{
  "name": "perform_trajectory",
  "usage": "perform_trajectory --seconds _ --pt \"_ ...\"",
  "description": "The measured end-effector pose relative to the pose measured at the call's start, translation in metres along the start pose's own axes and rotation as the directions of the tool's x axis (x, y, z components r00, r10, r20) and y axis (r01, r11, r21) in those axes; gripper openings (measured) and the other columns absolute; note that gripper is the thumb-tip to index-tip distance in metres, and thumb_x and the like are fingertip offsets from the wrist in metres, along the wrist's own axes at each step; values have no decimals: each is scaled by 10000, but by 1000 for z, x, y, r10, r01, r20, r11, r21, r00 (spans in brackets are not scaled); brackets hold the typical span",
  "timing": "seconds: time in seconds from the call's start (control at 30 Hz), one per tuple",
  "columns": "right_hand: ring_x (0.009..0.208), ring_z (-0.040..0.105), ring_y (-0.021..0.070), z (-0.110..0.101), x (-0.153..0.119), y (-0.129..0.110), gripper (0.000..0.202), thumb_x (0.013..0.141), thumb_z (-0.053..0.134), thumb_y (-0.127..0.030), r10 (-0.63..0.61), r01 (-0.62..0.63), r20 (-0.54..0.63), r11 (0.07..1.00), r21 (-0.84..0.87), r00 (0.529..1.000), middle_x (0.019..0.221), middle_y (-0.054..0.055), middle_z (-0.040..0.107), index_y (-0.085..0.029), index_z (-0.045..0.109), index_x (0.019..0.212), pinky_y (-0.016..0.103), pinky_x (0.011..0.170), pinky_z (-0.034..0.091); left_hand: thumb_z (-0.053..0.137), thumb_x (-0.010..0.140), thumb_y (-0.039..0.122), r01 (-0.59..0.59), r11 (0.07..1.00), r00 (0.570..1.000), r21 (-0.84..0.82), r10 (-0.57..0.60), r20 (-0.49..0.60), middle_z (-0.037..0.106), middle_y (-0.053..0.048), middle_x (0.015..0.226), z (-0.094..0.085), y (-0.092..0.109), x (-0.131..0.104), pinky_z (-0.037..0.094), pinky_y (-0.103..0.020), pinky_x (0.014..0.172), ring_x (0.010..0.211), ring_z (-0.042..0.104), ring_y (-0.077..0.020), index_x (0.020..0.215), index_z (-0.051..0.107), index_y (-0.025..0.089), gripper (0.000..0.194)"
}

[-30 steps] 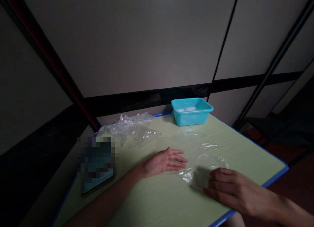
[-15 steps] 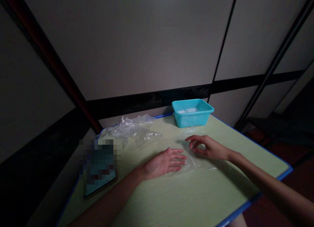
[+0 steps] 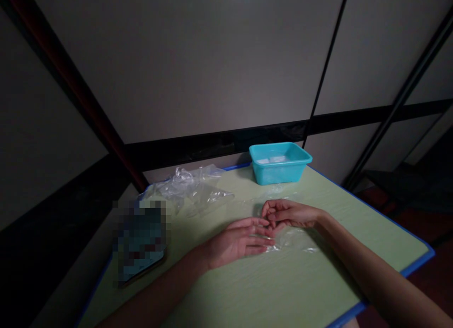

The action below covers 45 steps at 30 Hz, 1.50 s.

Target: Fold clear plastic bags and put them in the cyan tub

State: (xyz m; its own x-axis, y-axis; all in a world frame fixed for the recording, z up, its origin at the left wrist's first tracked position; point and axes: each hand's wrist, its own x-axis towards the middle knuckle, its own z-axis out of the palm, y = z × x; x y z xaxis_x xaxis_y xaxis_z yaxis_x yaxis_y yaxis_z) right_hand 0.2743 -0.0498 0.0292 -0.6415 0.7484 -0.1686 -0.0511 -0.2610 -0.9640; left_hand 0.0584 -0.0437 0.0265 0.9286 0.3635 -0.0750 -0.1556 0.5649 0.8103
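A clear, thin plastic bag [image 3: 295, 238] lies on the table under and between my hands. My left hand [image 3: 235, 243] rests palm turned sideways at the bag's left part, its fingers stretched out and slightly apart. Just past its fingertips, my right hand [image 3: 292, 214] has its fingers curled and pinched on the bag's film; the exact grip is partly hidden. The fingertips of both hands meet or nearly meet.
A turquoise plastic basin [image 3: 279, 172] with something pale inside stands at the table's back. Crumpled clear plastic [image 3: 191, 186] lies at the back left. A blurred-out dark flat object [image 3: 143, 245] sits at the left edge. The pale green table [image 3: 283, 290] has blue edging.
My right hand has moved left and down to my left fingertips, and its fingers have curled closed. The film beneath has shifted and wrinkled. My left hand has moved slightly right.
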Motion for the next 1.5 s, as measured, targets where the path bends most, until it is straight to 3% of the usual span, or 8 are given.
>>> perform_trajectory --seconds 0.7,0.9,1.0,1.1,1.17,1.27,1.37,1.5 --pt "759 616 106 -11 -4 2 174 789 563 -231 -59 83 -227 992 100 972 763 17 602 -141 482 915 224 715 475 591 741 234 105 990 994 -98 -108 -30 473 -179 1204 2 -4 1 210 -427 971 1137 426 -280 1105 433 119 414" --pt "757 612 101 -8 -4 1 177 788 563 -242 -67 86 -196 992 89 978 767 20 609 -138 496 915 223 716 473 500 780 295 176 963 982 -203 -185 -27 457 -212 1216 5 -5 3 203 -422 978 1115 453 -274 1144 394 83 435" --pt "779 608 119 -7 -5 -2 195 772 581 -267 -88 105 -212 992 70 973 767 24 612 -144 507 904 255 739 467 494 779 317 171 977 985 -128 -173 -4 470 -200 1210 6 -3 2 218 -423 974 1134 433 -270 1128 430 82 425" --pt "769 595 124 -9 -6 -6 201 749 595 -311 -222 236 -354 972 -2 909 746 10 600 -163 517 860 295 779 451 516 776 317 33 977 996 210 -13 -94 534 -154 1144 5 4 1 266 -419 954 1089 471 -262 1060 515 108 352" --pt "738 584 123 -14 -7 -8 209 742 578 -357 -343 304 -501 939 -161 794 729 -1 583 -177 513 825 309 776 448 537 766 266 -59 813 969 580 186 -160 565 -109 1101 2 8 1 290 -395 948 1059 487 -237 994 572 144 261" --pt "700 566 131 -27 -9 -10 216 726 547 -383 -450 219 -607 882 -418 655 718 8 569 -177 511 783 304 723 449 520 765 188 -72 382 924 921 373 -83 535 -79 1156 -6 11 0 295 -357 959 1093 452 -205 980 601 180 229" --pt "633 544 137 -43 -9 -12 187 663 572 -346 -469 104 -605 837 -537 644 655 9 558 -165 529 680 285 637 436 484 791 171 -59 77 935 995 355 28 455 -68 1261 -14 10 -3 262 -359 987 1172 376 -201 1077 563 199 298" --pt "562 502 146 -65 -6 -12 109 594 572 -269 -499 -66 -605 735 -675 620 585 15 563 -161 560 583 281 577 393 491 797 177 -69 -112 938 991 330 102 440 -37 1281 -21 8 -7 176 -404 1023 1197 350 -205 1146 511 250 357"
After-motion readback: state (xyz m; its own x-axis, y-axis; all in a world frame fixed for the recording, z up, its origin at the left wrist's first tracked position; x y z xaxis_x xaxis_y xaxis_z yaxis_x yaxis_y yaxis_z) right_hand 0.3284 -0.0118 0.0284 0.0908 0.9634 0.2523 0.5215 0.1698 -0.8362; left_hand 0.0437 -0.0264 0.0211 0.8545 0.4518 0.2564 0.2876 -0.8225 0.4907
